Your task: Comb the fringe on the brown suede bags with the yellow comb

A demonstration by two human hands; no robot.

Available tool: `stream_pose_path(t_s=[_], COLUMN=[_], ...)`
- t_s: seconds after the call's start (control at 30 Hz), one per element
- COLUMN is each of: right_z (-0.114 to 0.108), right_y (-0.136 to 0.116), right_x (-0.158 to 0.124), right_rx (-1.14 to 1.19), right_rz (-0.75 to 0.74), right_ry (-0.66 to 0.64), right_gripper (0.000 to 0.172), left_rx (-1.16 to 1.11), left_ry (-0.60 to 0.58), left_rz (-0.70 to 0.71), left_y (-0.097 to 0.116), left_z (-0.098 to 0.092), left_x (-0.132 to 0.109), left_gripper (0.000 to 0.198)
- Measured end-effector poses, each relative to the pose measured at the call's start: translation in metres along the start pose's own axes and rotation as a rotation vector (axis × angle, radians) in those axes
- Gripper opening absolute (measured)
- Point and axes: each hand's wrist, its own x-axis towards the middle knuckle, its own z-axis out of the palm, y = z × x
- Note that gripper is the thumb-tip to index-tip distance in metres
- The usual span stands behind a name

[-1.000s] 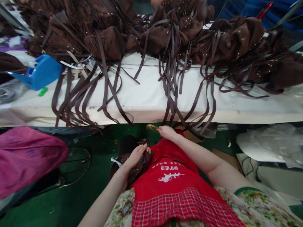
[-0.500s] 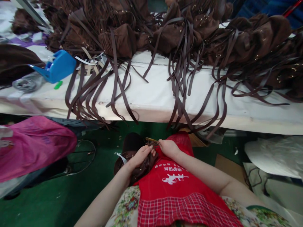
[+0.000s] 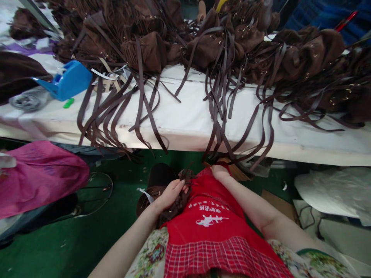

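Note:
A dark brown bag (image 3: 180, 202) with small metal eyelets and a white tag (image 3: 147, 195) lies on my lap at the left. My left hand (image 3: 171, 194) is closed on its upper part, and a bunch of brown fringe (image 3: 187, 175) sticks up past the fingertips. Apart from the bag, my right hand (image 3: 220, 172) is over the red apron (image 3: 199, 200) at knee height. Its fingers are small and partly hidden, so whether it holds anything cannot be made out.
Brown fringed bags (image 3: 150, 50) are heaped along the white table (image 3: 185, 119), their straps hanging over its front edge. A blue tape dispenser (image 3: 71, 81) stands at the left near a green piece (image 3: 68, 103). Pink cloth (image 3: 46, 173) is at lower left, cardboard (image 3: 278, 204) at right.
My right hand has moved right, away from the fringe and my left hand. The thin yellowish piece near the fingers no longer shows. My left hand stays on the bag.

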Motion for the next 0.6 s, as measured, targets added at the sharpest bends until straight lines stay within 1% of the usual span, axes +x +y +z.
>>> stream_pose_path(t_s=[0.07, 0.13, 0.17, 0.23, 0.3, 0.33, 0.37, 0.43, 0.5, 0.6], right_z=[-0.008, -0.016, -0.019, -0.023, -0.023, -0.022, -0.02, -0.015, -0.009, -0.001], right_y=[0.011, 0.01, 0.005, -0.01, -0.028, -0.036, -0.043, -0.055, -0.063, -0.068], right_x=[-0.004, -0.015, -0.023, -0.043, -0.064, -0.072, -0.079, -0.086, -0.086, -0.078], right_rx=[0.024, 0.049, 0.076, 0.167, 0.234, 0.232, 0.202, 0.106, 0.014, -0.074], right_rz=[-0.013, -0.058, -0.104, -0.243, -0.394, -0.449, -0.478, -0.489, -0.475, -0.471], right_ry=[0.031, 0.065, 0.092, 0.166, 0.236, 0.25, 0.247, 0.228, 0.196, 0.112], right_gripper=[0.041, 0.041, 0.041, 0.041, 0.04, 0.039, 0.037, 0.035, 0.034, 0.034], left_rx=[-0.032, -0.085, -0.106, -0.131, -0.156, -0.165, -0.171, -0.176, -0.161, -0.116], left_ry=[0.01, 0.008, 0.006, 0.003, 0.008, 0.012, 0.015, 0.016, -0.014, -0.081], left_rz=[0.03, 0.02, 0.012, -0.004, -0.013, -0.019, -0.031, -0.056, -0.054, -0.036], left_y=[0.002, 0.001, 0.0, -0.001, -0.001, -0.001, -0.001, 0.001, 0.004, 0.012], left_z=[-0.003, -0.005, -0.004, -0.002, 0.001, 0.002, 0.003, 0.004, 0.005, 0.005], left_x=[-0.002, -0.001, 0.001, 0.005, 0.007, 0.008, 0.009, 0.008, 0.006, 0.001], left_gripper=[0.046, 0.046, 0.046, 0.047, 0.047, 0.046, 0.047, 0.048, 0.048, 0.047])
